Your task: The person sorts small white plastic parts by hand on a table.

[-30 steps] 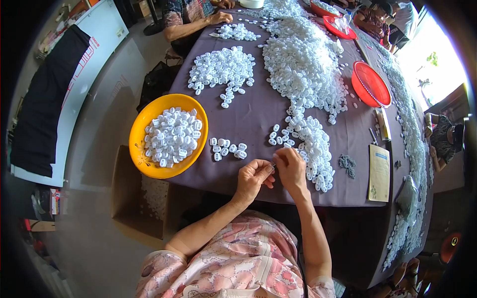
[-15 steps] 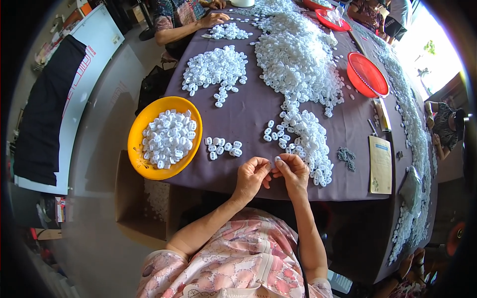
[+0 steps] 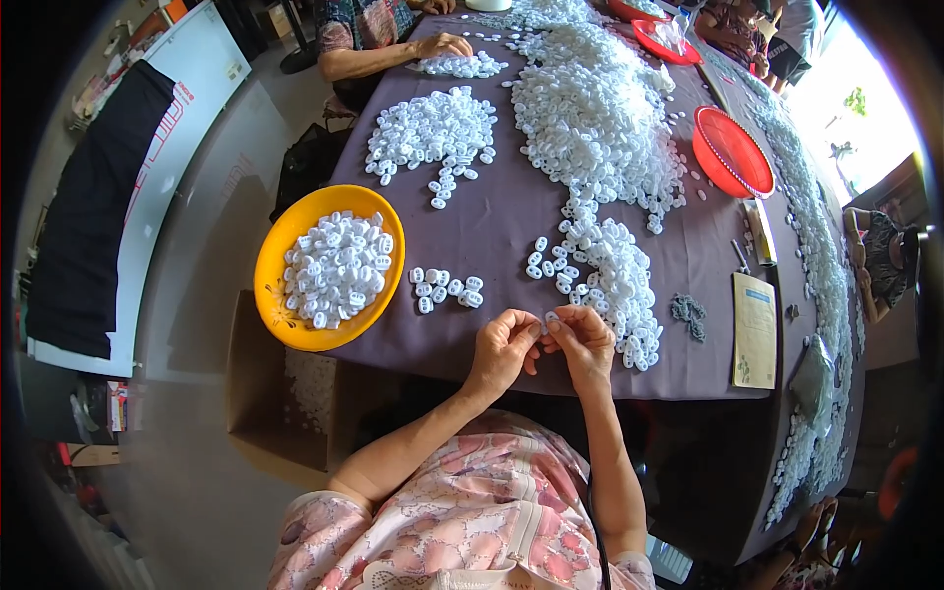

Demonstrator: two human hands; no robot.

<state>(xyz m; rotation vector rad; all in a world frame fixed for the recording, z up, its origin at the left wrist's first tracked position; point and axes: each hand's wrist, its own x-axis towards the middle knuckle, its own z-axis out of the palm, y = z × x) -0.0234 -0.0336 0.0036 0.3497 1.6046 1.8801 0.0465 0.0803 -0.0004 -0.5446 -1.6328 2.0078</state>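
Observation:
My left hand and my right hand meet over the table's near edge, fingertips pinched. Between them shows the edge of a small white oval plastic piece; the fingers hide most of it. Just right of my right hand runs a loose heap of similar white oval pieces. To the left of my left hand lies a small cluster of several pieces, dark marks showing on their faces. Beyond that cluster, at the table's left edge, a yellow bowl is filled with such pieces.
Larger heaps of white pieces spread across the dark tablecloth. A red basket, a brown booklet and a grey-green tangle lie to the right. Across the table, another person's hand touches a pile. A cardboard box stands below.
My hands stay pinched together in nearly the same place, with slight finger movement. The other person's hand has moved right, onto the small pile. The view has shifted slightly.

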